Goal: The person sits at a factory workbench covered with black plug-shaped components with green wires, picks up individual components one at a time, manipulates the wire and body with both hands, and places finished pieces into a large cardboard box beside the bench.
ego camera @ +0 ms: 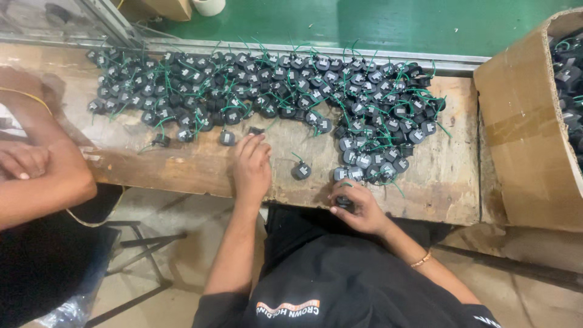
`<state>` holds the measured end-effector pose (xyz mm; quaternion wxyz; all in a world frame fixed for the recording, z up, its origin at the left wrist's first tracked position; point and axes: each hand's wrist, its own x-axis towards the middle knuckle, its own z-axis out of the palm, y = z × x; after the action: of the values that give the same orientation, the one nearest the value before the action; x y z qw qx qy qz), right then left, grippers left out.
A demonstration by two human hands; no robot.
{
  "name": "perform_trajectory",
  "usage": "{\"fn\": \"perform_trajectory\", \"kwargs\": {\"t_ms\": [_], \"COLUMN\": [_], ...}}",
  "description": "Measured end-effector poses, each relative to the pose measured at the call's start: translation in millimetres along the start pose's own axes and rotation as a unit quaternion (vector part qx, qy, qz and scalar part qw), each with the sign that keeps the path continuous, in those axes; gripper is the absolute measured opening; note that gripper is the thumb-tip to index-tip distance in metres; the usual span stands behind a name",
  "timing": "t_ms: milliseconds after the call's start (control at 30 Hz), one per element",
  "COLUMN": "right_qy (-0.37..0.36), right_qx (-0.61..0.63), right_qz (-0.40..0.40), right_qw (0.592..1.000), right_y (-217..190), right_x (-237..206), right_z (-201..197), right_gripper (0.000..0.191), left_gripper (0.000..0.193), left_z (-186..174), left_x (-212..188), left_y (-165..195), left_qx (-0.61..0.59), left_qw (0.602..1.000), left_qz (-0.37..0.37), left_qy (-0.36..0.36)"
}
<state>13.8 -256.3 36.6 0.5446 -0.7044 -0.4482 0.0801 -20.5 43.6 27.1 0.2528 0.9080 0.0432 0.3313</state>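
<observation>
Brown cardboard box [528, 121] at the desk's [443, 182] right end; right hand [358, 206] pinches a round black part [344, 201], left hand [251, 164] lies flat, fingers together

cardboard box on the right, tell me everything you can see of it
The cardboard box is plain brown corrugated board, creased and worn, with a strip of brown tape across its near wall. It stands at the right end of the wooden bench, partly cut off by the picture's edge. Its open top shows more small black round parts with green wires inside. Neither hand touches it; the right hand is nearest.
</observation>
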Motion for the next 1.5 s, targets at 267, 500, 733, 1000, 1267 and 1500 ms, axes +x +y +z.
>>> {"fn": "perform_trajectory", "kwargs": {"t_ms": [267, 500, 733, 1000, 1267, 1500], "right_qy": [-0.013, 0.02, 0.088, 0.04, 0.04, 0.036], "right_qx": [0.024, 0.014, 0.025, 0.036, 0.042, -0.018], "right_qz": [0.005, -0.007, -0.014, -0.025, -0.046, -0.063], "right_qw": [1.0, 1.0, 0.996, 0.998, 0.997, 0.997], "right_y": [-2, 1, 10, 23, 23, 18], "right_x": [-3, -5, -7, -18, -18, -20], "right_z": [-2, 1, 2, 5, 3, 13], "right_gripper": [0.022, 0.03, 0.061, 0.053, 0.046, 0.048], "left_gripper": [0.029, 0.032, 0.027, 0.024, 0.007, 0.03], "left_z": [-24, -6, 0, 15, 9, 40], "left_x": [-20, -12, -25, -21, -48, -76], "left_y": [4, -12, 78, 138, 104, 98], "left_qx": [-0.022, -0.175, -0.325, -0.346, -0.417, -0.706], "left_qw": [0.997, 0.928, 0.944, 0.931, 0.904, 0.656], "left_qz": [0.032, -0.329, -0.008, 0.09, 0.066, -0.212], "left_qy": [-0.063, -0.017, -0.057, -0.073, -0.063, -0.162]}}
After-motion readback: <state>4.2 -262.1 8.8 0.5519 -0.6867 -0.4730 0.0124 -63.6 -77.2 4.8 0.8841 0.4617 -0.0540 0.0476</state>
